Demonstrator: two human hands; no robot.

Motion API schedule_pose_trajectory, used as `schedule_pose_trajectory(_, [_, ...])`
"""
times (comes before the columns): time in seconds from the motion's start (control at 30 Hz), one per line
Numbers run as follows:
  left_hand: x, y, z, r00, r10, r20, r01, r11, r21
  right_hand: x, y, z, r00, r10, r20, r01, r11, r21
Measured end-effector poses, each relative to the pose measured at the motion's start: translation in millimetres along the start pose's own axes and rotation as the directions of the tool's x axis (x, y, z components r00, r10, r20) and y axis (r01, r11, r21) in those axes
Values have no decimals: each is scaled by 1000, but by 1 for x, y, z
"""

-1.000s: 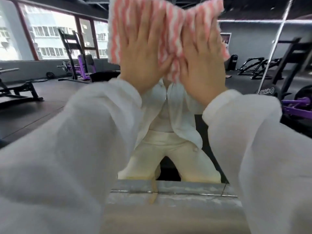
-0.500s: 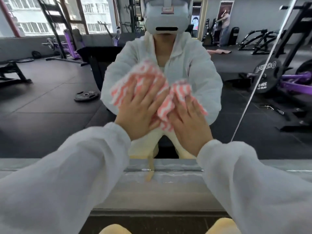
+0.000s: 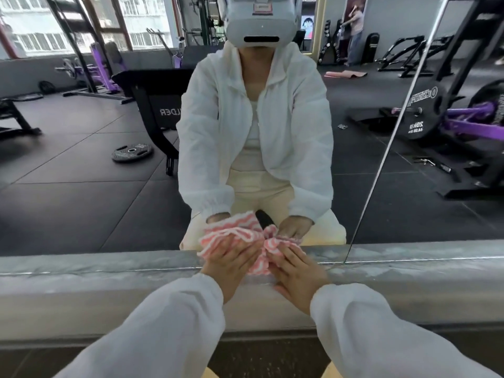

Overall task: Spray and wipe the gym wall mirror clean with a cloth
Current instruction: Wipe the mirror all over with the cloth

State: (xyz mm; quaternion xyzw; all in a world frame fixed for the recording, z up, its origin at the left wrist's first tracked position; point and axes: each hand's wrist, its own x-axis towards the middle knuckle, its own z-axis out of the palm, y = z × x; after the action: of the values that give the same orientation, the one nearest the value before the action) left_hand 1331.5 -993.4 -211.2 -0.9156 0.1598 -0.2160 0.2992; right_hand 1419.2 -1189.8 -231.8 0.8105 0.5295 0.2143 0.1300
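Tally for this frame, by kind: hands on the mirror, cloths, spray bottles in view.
Hands pressing the cloth: 2, left hand and right hand
Pink-and-white striped cloth: 1, at the bottom edge of the mirror
Spray bottles: 0 in view
Total: 3

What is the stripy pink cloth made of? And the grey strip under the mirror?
The cloth looks like soft, fluffy woven fabric, perhaps microfibre: fuzzy pink and white stripes that bunch under both hands. The strip below the mirror looks like dull brushed metal, with streaky reflections, though I can't be sure.
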Motion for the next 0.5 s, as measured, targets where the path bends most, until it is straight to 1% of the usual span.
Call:
schedule_pose_trajectory(0.03, [-3, 2, -1, 997, -16, 81, 13, 999, 33, -2, 1, -1, 1000, 4, -18, -4, 1000, 1])
schedule_pose_trajectory(0.07, [-4, 4, -1, 994, -46, 103, 42, 998, 38, -3, 3, -3, 999, 12, -46, -12, 1000, -3])
schedule_pose_trajectory(0.1, [-1, 2, -1, 995, -86, 39, 85, 996, 27, -3, 7, -6, 995, 23, -95, -25, 1000, -16])
schedule_pose_trajectory(0.13, [3, 1, 1, 988, -151, -20, 150, 988, -23, -1, 12, -14, 988, 43, -146, -48, 999, -26])
schedule_pose_trajectory(0.2, [25, -9, -11, 949, -270, -165, 261, 963, -73, 5, 31, -36, 962, 97, -254, -109, 993, -36])
schedule_pose_trajectory(0.23, [38, -16, -22, 929, -299, -218, 290, 954, -74, 10, 42, -50, 943, 122, -310, -141, 989, -38])
schedule_pose_trajectory(0.3, [70, -33, -53, 894, -314, -320, 306, 949, -78, 21, 64, -84, 915, 160, -370, -197, 979, -62])
schedule_pose_trajectory(0.37, [102, -58, -87, 827, -376, -418, 375, 923, -88, 34, 86, -127, 877, 246, -413, -301, 951, -75])
schedule_pose_trajectory(0.43, [133, -89, -120, 702, -460, -543, 451, 878, -159, 48, 111, -172, 786, 350, -510, -465, 878, -113])
schedule_pose_trajectory(0.47, [147, -103, -137, 643, -500, -580, 464, 857, -224, 56, 126, -191, 742, 387, -548, -524, 845, -113])
schedule_pose_trajectory(0.5, [159, -116, -155, 592, -535, -603, 471, 837, -279, 64, 143, -211, 691, 441, -573, -573, 817, -63])
